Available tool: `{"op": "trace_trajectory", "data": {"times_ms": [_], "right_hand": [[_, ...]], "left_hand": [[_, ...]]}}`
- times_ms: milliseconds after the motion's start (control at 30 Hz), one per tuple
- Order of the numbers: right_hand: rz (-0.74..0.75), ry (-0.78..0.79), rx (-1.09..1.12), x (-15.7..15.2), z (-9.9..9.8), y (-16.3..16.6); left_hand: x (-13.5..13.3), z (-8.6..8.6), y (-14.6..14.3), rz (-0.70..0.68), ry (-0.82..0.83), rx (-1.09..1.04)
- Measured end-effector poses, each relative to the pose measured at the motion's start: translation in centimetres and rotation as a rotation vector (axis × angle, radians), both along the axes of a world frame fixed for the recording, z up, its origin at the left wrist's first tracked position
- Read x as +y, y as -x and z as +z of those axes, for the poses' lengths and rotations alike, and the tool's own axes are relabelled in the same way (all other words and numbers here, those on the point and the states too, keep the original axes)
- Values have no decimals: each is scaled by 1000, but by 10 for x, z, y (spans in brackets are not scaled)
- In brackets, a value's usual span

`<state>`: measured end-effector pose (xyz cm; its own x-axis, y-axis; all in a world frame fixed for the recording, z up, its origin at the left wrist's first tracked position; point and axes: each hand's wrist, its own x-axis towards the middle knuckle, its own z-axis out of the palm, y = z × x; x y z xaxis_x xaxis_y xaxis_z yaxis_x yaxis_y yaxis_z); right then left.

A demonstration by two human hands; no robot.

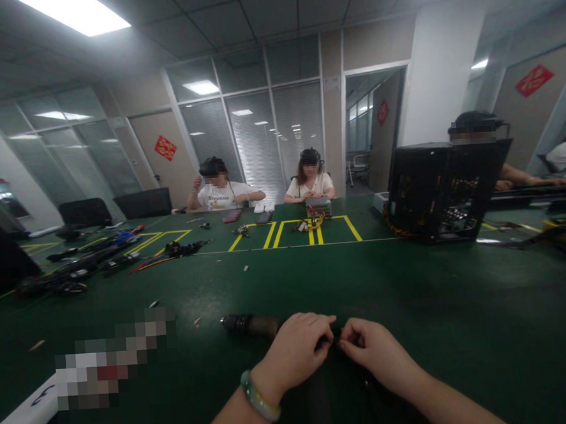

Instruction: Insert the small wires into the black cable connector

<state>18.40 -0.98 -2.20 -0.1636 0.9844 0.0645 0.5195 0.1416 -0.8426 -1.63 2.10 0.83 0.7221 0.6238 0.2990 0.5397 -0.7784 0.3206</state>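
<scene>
My left hand [298, 350], with a green bead bracelet on its wrist, curls over a dark cylindrical tool [251, 324] lying on the green table [413, 306]. The tool's knurled tip sticks out to the left of the fingers. Close beside it, my right hand [375, 350] pinches something small and dark at the tool's other end. What that pinch holds is hidden by the fingers. Both hands rest low, near the table's front edge.
A black open computer case [440, 193] stands at the right. Cables and dark parts [85, 266] lie at the left. Yellow tape lines [294, 232] mark the far middle. Two people [262, 187] sit at the far side, another [480, 136] behind the case.
</scene>
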Motion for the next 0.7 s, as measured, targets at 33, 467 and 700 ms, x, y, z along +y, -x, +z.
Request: {"op": "trace_trajectory", "data": {"times_ms": [33, 467, 700], "right_hand": [[-8, -9, -12, 0, 0, 0], [-8, 41, 39, -2, 3, -2], [13, 54, 114, -2, 4, 0]], "left_hand": [[0, 0, 0, 4, 1, 4], [-1, 2, 2, 29, 37, -39], [0, 1, 2, 26, 33, -38]]}}
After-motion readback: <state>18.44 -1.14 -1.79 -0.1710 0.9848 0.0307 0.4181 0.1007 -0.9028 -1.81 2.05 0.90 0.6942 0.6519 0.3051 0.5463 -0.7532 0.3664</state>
